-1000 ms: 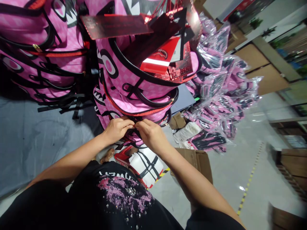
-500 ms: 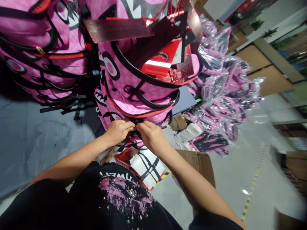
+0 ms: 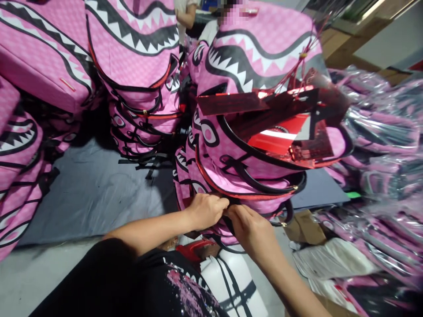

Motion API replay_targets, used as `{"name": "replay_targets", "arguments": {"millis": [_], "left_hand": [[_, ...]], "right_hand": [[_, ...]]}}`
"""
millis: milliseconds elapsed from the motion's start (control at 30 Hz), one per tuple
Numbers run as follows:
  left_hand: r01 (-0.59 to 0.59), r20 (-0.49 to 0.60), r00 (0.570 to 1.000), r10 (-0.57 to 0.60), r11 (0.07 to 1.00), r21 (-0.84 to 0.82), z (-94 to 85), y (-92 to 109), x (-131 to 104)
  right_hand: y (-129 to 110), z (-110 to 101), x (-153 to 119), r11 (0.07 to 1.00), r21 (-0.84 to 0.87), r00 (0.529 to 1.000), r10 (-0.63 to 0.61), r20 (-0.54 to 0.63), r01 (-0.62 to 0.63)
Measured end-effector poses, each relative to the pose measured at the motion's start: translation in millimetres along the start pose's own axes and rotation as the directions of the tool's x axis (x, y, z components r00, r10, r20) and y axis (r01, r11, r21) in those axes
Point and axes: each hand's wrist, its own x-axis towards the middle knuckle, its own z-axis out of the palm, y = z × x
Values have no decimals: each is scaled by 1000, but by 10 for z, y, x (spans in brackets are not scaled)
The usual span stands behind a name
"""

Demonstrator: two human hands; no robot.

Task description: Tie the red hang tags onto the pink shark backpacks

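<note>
Hands pinching close together at a stack of pink bags

Left hand (image 3: 206, 210) and right hand (image 3: 248, 225) are closing their fingertips on something too small to identify, beside pink checkered shark-print bags (image 3: 243, 169) standing on a grey cloth-covered tabletop (image 3: 95, 189).

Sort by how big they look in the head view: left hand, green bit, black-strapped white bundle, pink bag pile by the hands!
Pink bag pile
Black-strapped white bundle, partly cut off
Left hand
Green bit
</note>
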Motion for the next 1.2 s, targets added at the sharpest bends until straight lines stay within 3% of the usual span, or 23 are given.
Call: {"name": "replay_targets", "arguments": {"millis": [200, 333, 500, 633, 733, 800, 933, 1067, 1200], "left_hand": [[-32, 7, 999, 35, 959, -281, 45, -40, -44], [80, -23, 996, -88, 967, -240, 10, -34, -16], [-78, -21, 997, 76, 939, -335, -31, -31, -31], [13, -41, 999, -27, 951, -307, -45, -11, -8], [-43, -19, 999, 39, 929, -367, -59, 35, 15], [-76, 13, 996, 86, 933, -351, -69, 60, 27], [54, 21, 999, -51, 972, -229, -111, 74, 54], [-48, 67, 996, 67, 967, -249, -182, 72, 55], [-8, 49, 999, 16, 987, -159, -204, 69, 57]], "right_hand": [[-26, -50, 19, 989, 145, 999, 43, -14, -40], [-38, -96, 26, 971, 226, 996, 84, 6, -83], [-63, -136, 27, 925, 347, 986, 165, 5, -157], [-66, -166, 31, 883, 421, 975, 222, 10, -206], [-48, -166, 9, 877, 442, 971, 235, -49, -190], [-15, -138, -16, 879, 447, 971, 226, -81, -167], [91, -58, -50, 879, 446, 973, 221, -73, -166], [151, -45, -44, 897, 420, 981, 183, -69, -138], [131, -75, -24, 901, 409, 980, 190, -65, -148]]}}
